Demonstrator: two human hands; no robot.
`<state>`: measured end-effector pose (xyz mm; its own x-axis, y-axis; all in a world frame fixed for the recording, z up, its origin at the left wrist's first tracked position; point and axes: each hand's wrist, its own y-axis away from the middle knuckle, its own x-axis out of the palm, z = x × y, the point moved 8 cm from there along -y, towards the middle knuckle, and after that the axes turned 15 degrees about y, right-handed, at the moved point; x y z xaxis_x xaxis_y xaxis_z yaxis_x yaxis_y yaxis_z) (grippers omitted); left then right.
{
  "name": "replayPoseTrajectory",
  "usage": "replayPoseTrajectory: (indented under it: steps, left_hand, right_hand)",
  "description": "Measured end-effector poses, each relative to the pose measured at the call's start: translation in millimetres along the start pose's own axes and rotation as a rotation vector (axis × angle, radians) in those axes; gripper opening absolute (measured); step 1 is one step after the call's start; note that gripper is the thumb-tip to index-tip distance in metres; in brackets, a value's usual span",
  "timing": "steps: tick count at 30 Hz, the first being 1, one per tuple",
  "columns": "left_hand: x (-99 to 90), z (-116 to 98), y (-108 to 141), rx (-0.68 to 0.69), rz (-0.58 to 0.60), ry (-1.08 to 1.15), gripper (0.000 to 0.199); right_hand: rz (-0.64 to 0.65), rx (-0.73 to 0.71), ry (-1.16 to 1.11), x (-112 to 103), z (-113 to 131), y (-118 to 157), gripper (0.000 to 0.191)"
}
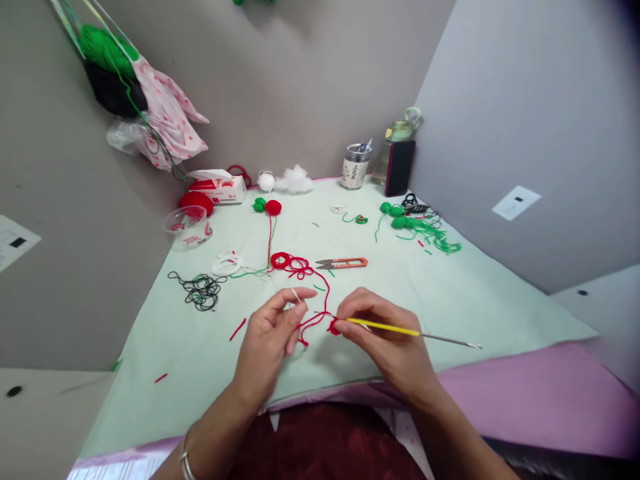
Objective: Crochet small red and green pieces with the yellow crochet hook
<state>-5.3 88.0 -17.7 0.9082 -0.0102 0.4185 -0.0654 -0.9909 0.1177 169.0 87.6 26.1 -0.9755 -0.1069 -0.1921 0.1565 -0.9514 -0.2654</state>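
My right hand [387,333] is closed round a crochet hook [385,327] with a yellow grip, its bare metal end pointing right. A small red crocheted piece [334,326] sits at those fingertips. My left hand [273,330] is closed on red yarn [313,321], with its index finger stretched out and a thin white band across it. The yarn spans the gap between my hands, and a loose end hangs below. Behind them lies a tangle of red yarn [300,265], joined to the strand. Orange-handled thread snips [343,263] lie just beyond my hands.
Black cord [200,291] and white yarn [229,263] lie left. Further back stand a plastic tub [193,233], tissue pack [225,187], pen cup [356,167] and phone [401,168]. Green crocheted pieces [399,222] lie right. A pink bag [167,113] hangs at upper left.
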Motion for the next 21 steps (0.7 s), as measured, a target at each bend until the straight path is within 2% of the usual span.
replayPoseTrajectory:
  steps: [2,5,7,8,10,13,15,17,21]
  left_hand:
    - [-6.1,-16.5,-5.0,0.131,-0.059,-0.052,0.023]
    - [-6.2,-42.2,-11.0,0.383,-0.075,-0.239,0.015]
    - [1.8,-51.2,-10.9,0.524,-0.017,-0.367,0.013]
    - [6.9,-51.3,-10.4,0.553,0.031,-0.404,0.014]
    - [13.5,-46.2,-9.8,0.521,0.093,-0.402,0.012]
    - [11.1,-35.7,-7.5,0.376,0.005,-0.231,0.006]
    - [10.9,-23.6,-4.8,0.243,-0.072,-0.045,0.011]
    - [18.5,-10.3,-1.7,0.132,-0.076,0.130,0.019]
    - [31.0,3.2,3.2,0.074,-0.052,0.273,0.029]
  right_hand:
    - [0.116,0.033,-0.046,7.8,-2.4,2.1,0.010]
    - [0.273,0.071,-0.245,22.1,-6.7,6.6,0.010]
    - [0.280,0.068,-0.353,25.3,-9.0,6.6,0.011]
    - [0.252,0.059,-0.378,24.4,-10.3,5.4,0.011]
    - [0.168,0.032,-0.375,19.3,-11.8,2.0,0.011]
    - [0.057,-0.036,-0.307,11.3,-7.8,-1.7,0.011]
    - [0.013,-0.071,-0.259,9.0,-3.2,-2.4,0.010]
    - [-0.039,-0.101,-0.196,7.0,2.0,-2.0,0.009]
    - [-0.146,-0.208,0.039,2.9,15.8,1.0,0.006]
